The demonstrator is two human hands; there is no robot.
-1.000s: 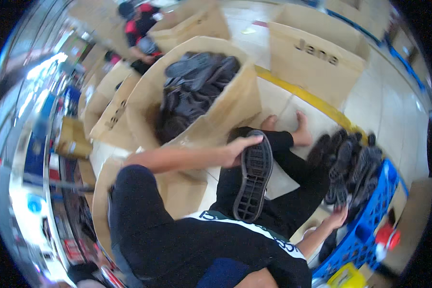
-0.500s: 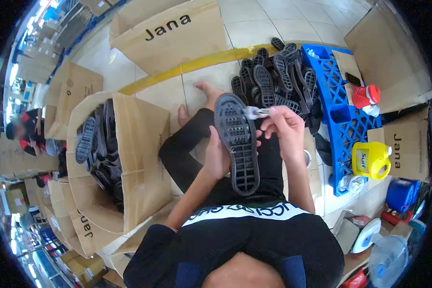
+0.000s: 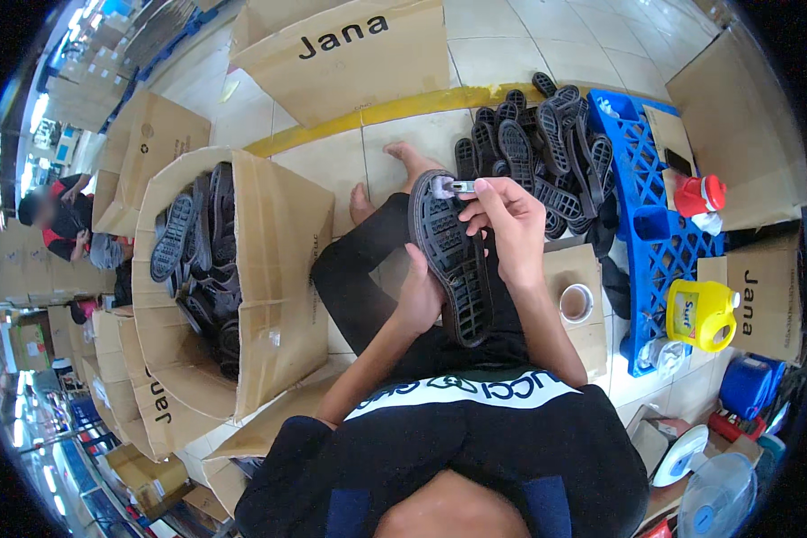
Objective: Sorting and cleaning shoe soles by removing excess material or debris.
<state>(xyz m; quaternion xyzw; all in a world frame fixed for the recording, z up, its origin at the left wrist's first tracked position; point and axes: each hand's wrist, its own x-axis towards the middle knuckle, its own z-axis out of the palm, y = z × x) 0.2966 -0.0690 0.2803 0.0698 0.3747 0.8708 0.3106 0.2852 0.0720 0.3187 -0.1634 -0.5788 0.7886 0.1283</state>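
My left hand [image 3: 419, 294] grips a black rubber shoe sole [image 3: 448, 242] by its left edge, above my lap, with its gridded face toward me. In my right hand [image 3: 508, 220], thumb and fingers pinch a small metal-handled applicator [image 3: 462, 186]. Its soft whitish tip meets the sole near the toe end; whether that is a brush or a pad is unclear. A round cup [image 3: 576, 303] with brownish contents stands to the right of my right forearm, on a flat piece of cardboard [image 3: 560, 265].
A heap of black soles [image 3: 533, 148] lies on the tiles ahead. On my left stands a carton [image 3: 282, 296] holding more soles. The blue plastic pallet [image 3: 650, 260] at right carries a red-lidded container [image 3: 701, 194] and a yellow jug [image 3: 701, 314]. Another person [image 3: 63, 220] sits far left.
The applicator has moved from the sole's right edge onto its toe area, with my right hand shifting left. The sole is tilted more, and the cup has come into fuller view.
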